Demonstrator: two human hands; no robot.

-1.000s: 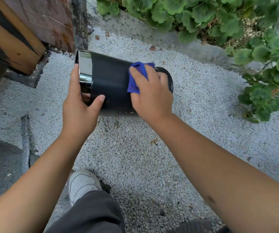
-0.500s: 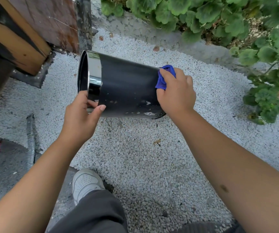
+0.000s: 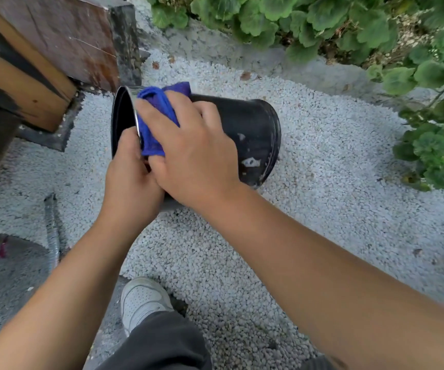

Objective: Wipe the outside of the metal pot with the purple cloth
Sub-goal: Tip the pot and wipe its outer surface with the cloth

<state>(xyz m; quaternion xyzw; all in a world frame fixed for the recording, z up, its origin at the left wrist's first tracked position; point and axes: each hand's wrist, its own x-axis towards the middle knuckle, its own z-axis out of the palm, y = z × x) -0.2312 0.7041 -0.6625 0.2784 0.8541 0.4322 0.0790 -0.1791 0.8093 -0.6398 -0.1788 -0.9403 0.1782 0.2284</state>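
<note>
Slid since 0.5 s ago from the base end to the rim: right hand (image 3: 194, 153), fingers spread flat, pressing purple cloth (image 3: 156, 116) onto metal pot (image 3: 250, 134). Pot held sideways above white gravel (image 3: 322, 182), mouth leftward. Left hand (image 3: 130, 180) clamped on lower rim, touching the right.

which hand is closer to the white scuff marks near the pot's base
Right. The right hand presses the purple cloth on the pot wall beside the scuff marks; the left hand grips the open rim, farther away.
</note>
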